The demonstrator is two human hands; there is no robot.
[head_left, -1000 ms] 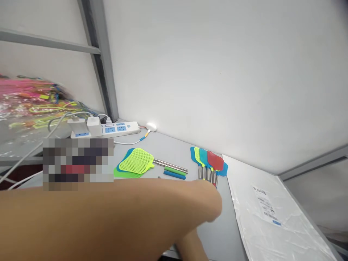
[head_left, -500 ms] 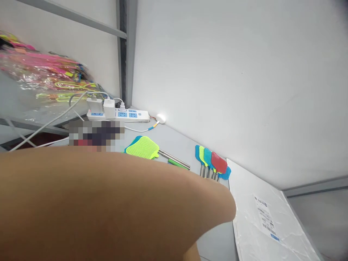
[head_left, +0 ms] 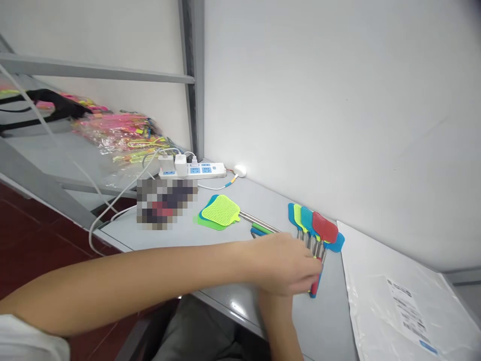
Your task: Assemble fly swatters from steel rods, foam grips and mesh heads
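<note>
My left hand (head_left: pixel 287 263) reaches in from the left, its fingers curled and pressed together. It covers part of my right hand, whose forearm (head_left: pixel 280 321) rises from the bottom edge; those fingers are hidden. Whatever the left fingers hold, if anything, cannot be made out. Just beyond them lies a fanned row of fly swatters (head_left: pixel 325 228) with blue, lime and red heads and metal stems. A red handle (head_left: pixel 316 281) shows beside my fingertips. Left of these, more fly swatters (head_left: pixel 221 209) lie stacked, lime over blue and green, their stems running under my left hand.
A white power strip (head_left: pixel 210 170) with plugged-in chargers and cables sits at the back of the grey table (head_left: pixel 169 238). Plastic bags of colourful items (head_left: pixel 120 130) lie on the left behind a metal frame. A white mailing bag (head_left: pixel 376 301) with a label covers the right side.
The view has shifted back and left. My left arm, earlier filling the lower foreground, now stretches across the table with its hand in view near the row of swatters.
</note>
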